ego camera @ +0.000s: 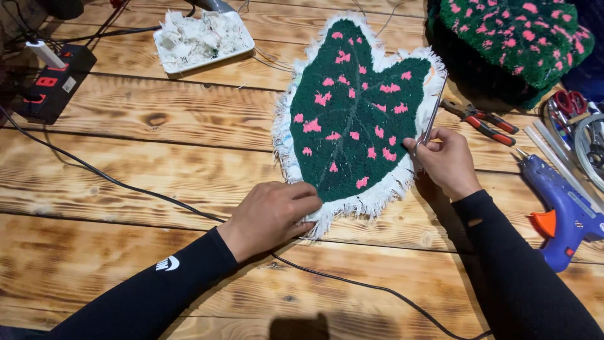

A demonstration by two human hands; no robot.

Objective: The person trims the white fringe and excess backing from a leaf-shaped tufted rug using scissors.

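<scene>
A leaf-shaped tufted rug [352,119], dark green with pink spots and a frayed white fabric border, lies flat on the wooden table [138,189]. My left hand [272,214] presses down on the rug's near-left white edge, fingers curled over the fringe. My right hand [445,160] rests at the rug's right edge and grips a pair of thin metal scissors [432,119], whose blades point up and away along the white border.
Red-handled pliers [481,118] lie right of the rug. A blue glue gun [563,208] and glue sticks [553,154] sit at the right edge. More green-pink tufted rugs [513,38] are stacked far right. A tray of white scraps [201,38], a power strip [53,79] and cables [113,179] lie on the left.
</scene>
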